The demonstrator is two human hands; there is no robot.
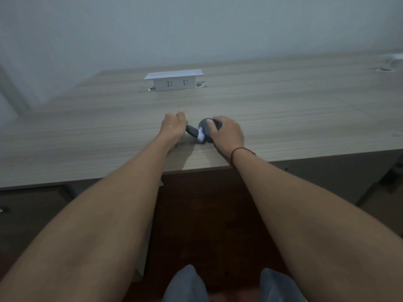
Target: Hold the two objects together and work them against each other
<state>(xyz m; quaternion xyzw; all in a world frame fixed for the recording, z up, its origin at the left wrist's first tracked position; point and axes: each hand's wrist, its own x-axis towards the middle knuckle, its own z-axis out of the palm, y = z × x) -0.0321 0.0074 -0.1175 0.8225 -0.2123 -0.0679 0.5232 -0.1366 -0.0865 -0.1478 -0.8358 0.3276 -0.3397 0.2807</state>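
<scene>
Hands meet near the tabletop's [283, 110] front edge: the right hand [226, 131] cups the dark round device [205, 129], the left hand [173, 127] grips a black-handled brush [194, 132], its long axis slanting rightward, white tip touching the device.

Wood-grain desk [283, 118], pale grey-brown, streaked lengthwise, a matt laminate look with barely any shine. The socket box [173, 82] standing on it is white plastic, smooth, its flat lid faintly glossy. The round dark thing [205, 127] under the right hand [226, 132] looks like smooth matt plastic, charcoal. The handle [192, 130] in the left hand [172, 127] is black and slightly shiny, ending in a white tip. A thin red thread [236, 150] circles the right wrist.
</scene>
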